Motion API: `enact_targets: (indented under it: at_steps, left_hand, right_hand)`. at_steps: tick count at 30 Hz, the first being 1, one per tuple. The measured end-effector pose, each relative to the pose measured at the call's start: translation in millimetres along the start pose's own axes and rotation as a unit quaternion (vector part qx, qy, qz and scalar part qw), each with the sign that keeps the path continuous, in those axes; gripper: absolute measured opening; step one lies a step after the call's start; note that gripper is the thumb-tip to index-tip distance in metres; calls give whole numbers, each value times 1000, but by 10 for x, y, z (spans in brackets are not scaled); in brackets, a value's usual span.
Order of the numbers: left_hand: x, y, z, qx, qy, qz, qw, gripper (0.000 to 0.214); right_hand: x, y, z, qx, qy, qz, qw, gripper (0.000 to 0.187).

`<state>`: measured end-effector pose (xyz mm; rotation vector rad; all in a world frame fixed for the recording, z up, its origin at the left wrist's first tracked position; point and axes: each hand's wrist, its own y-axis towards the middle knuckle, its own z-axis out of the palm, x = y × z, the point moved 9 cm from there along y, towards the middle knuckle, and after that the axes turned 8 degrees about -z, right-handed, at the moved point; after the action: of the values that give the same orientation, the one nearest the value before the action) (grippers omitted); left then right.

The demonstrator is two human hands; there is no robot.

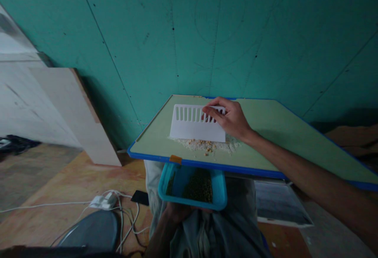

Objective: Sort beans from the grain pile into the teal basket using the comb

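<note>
My right hand grips the right end of a white plastic scraper with a row of slots along its top. The scraper stands tilted, its straight lower edge touching a spread of white rice-like grains on the pale green tabletop. Several round yellow peas lie among the grains in front of it. Under the table's near edge, my left hand supports a blue plastic tub from below, its fingers mostly hidden. Small green beans lie in the tub.
Blue tape lines the table edge, with an orange piece near the tub. A green wall rises directly behind. Down on the left are a leaning board, a power strip with white cables and a dark stool seat.
</note>
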<state>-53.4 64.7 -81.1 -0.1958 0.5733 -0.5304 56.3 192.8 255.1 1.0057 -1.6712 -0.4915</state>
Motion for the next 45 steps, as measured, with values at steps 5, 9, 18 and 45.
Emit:
enact_targets:
  at_steps: [5, 9, 18, 45]
  left_hand:
    - [-4, -2, 52, -2, 11, 0, 1000, 29]
    - [3, -1, 54, 6, 0, -2, 1000, 29]
    - [-1, 1, 2, 2, 18, 1, 1000, 43]
    - [-13, -3, 35, 1, 46, 1, 999, 70]
  right_hand:
    - [9, -21, 25, 5, 8, 7, 1000, 29]
    - [40, -25, 43, 7, 18, 6, 1000, 26]
    - [72, -46, 83, 18, 16, 7, 1000, 28]
    - [125, -109, 164, 7, -35, -4, 999, 25]
